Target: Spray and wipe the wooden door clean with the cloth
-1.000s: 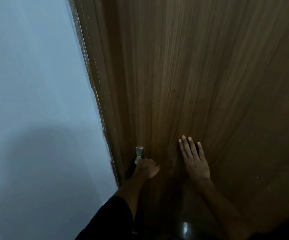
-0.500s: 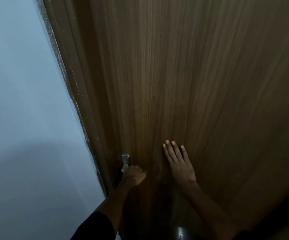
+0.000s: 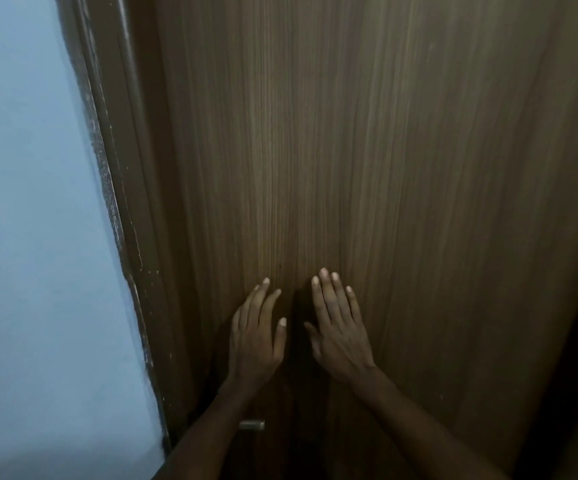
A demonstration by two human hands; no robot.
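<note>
So the left hand [image 3: 256, 336] has come off the metal handle [image 3: 251, 425] and now lies flat beside the right hand [image 3: 341, 336] on the wooden door [image 3: 384, 168], fingers spread, both empty. No cloth or spray in sight, so cleaning probably hasn't started

A pale blue wall [image 3: 31, 237] stands to my left, its chipped edge meeting the brown door frame [image 3: 121, 161] beside it.
</note>
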